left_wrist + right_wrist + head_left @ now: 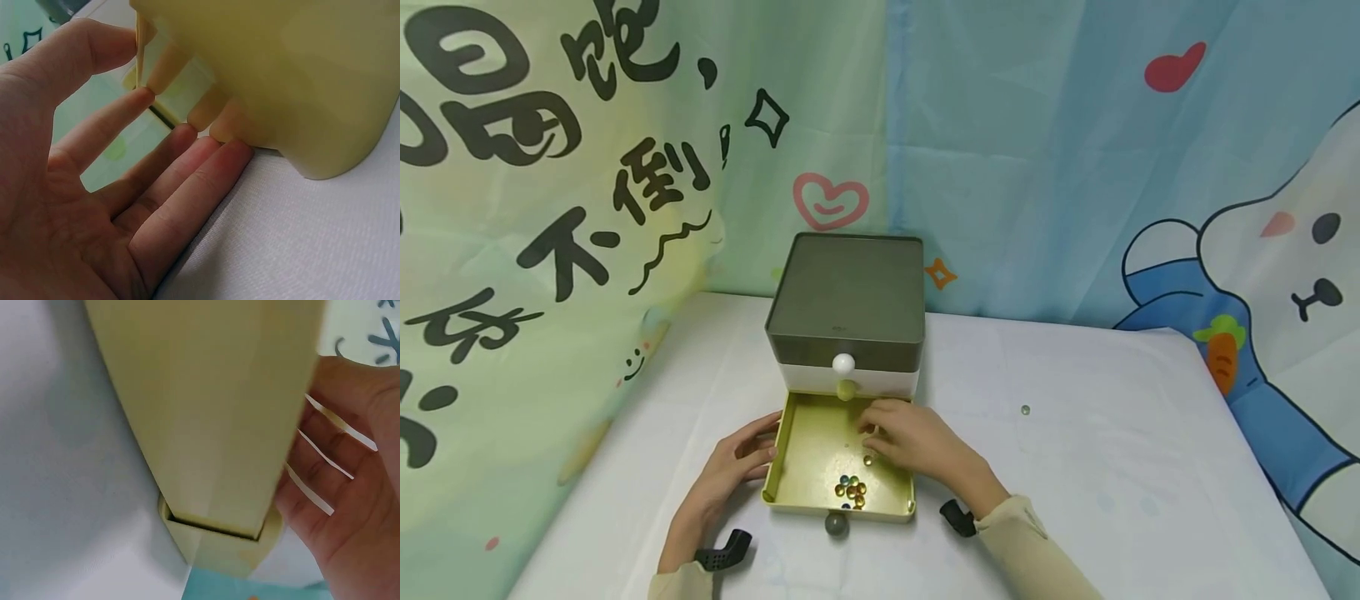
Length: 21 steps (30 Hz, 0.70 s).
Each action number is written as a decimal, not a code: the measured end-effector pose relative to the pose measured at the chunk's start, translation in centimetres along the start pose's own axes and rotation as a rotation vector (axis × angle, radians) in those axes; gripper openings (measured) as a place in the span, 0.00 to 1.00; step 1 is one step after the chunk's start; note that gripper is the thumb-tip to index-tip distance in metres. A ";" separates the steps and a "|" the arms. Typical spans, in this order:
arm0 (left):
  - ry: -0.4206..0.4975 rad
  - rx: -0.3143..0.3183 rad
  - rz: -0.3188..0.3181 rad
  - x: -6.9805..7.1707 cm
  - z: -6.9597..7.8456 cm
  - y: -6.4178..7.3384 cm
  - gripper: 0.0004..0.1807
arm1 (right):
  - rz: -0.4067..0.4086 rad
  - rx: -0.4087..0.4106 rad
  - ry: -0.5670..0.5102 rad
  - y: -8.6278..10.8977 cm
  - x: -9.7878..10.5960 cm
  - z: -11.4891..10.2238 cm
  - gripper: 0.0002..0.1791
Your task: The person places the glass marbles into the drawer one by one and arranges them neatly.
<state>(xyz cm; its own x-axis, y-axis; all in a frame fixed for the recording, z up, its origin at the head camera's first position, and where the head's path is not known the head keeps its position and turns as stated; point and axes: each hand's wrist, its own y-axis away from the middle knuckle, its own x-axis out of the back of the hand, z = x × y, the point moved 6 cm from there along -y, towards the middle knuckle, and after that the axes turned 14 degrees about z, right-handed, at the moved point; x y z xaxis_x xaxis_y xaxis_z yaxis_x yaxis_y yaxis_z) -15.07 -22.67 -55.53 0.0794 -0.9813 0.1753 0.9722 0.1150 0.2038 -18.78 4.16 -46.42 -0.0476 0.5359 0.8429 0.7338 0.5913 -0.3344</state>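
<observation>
In the head view, a yellow-green drawer (820, 442) is pulled out of a small drawer box (850, 283) with a dark grey-green top. Several glass marbles (852, 490), amber and blue, cluster near the drawer's front, and a single amber marble (867, 460) lies apart from them. My left hand (733, 467) rests against the drawer's left wall; its extended fingertips (231, 153) touch the outer side and the thumb meets the rim. Reaching over the right wall, my right hand (906, 437) has loosely bent fingers inside the drawer. Their tips are hidden in the right wrist view.
One clear marble (1026, 410) lies on the white tablecloth (1075, 500) to the right. A grey knob (837, 524) juts from the drawer front; white (843, 363) and green (846, 389) knobs sit above. A printed curtain (1000, 167) hangs behind.
</observation>
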 end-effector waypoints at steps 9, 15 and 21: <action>-0.009 0.006 0.010 0.1 -0.3 -0.2 0.33 | 0.071 -0.115 -0.251 2.0 2.4 1.0 0.10; -0.025 0.003 0.019 0.2 -0.2 -0.2 0.33 | 0.122 -0.156 -0.367 3.3 3.5 2.3 0.09; -0.021 0.005 0.006 0.1 0.0 0.0 0.34 | 0.202 -0.226 -0.434 5.3 3.9 4.5 0.09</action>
<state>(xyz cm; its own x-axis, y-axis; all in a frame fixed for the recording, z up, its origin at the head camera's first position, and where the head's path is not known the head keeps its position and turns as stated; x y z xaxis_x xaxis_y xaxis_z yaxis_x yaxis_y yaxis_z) -15.12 -22.81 -55.50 0.0803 -0.9772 0.1964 0.9707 0.1214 0.2073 -18.14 12.10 -46.77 -0.1307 0.8542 0.5032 0.8830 0.3311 -0.3326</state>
